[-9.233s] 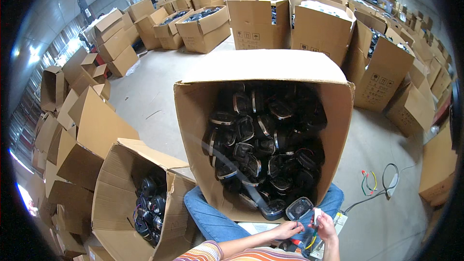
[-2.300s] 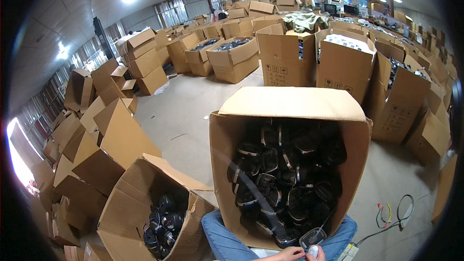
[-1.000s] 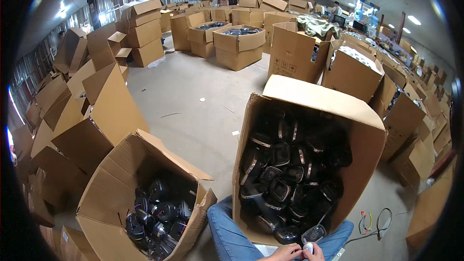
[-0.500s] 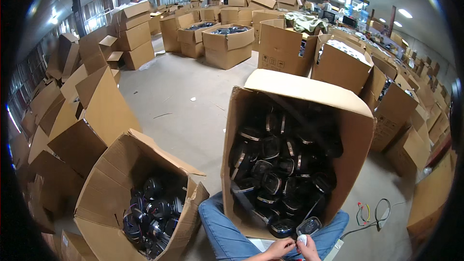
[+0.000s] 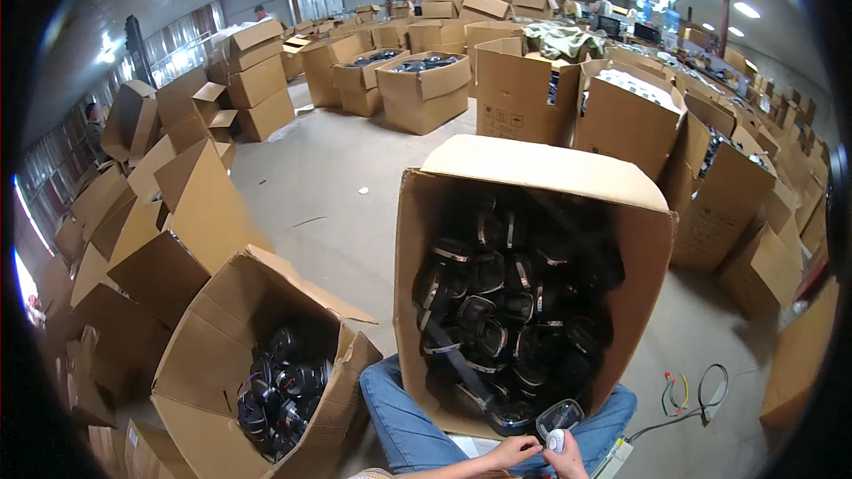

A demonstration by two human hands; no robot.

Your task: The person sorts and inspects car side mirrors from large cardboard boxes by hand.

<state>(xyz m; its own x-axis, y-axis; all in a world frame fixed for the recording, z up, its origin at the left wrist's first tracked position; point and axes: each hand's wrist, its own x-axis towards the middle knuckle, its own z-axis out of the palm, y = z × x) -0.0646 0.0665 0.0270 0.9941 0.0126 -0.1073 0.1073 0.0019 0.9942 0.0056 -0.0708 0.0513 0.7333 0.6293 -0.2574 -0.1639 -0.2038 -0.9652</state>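
Note:
At the lower edge my right hand [image 5: 566, 459] is closed round a small white piece with a rounded top [image 5: 556, 440]. Beside it my left hand [image 5: 513, 453] is pinched, fingertips close to the white piece; whatever lies between them is too small to name. Just above the hands, a black rounded part with a clear-looking face [image 5: 560, 418] rests at the near edge of a large cardboard box [image 5: 641, 302]. That box stands tilted toward me between my knees, filled with many similar black rounded parts with shiny rims [image 5: 490, 337].
To the left, an open carton [image 5: 200, 350] contains black glossy parts [image 5: 282, 390]. A cable with red and yellow leads [image 5: 679, 401] lies on the floor at right, near a pale strip [image 5: 614, 459] by my knee. Stacked cartons [image 5: 257, 80] line both sides; people stand far back.
The view has shifted slightly, so the surroundings sit a little lower and to the right. Both hands stay together at nearly the same place, with the white piece still in the right.

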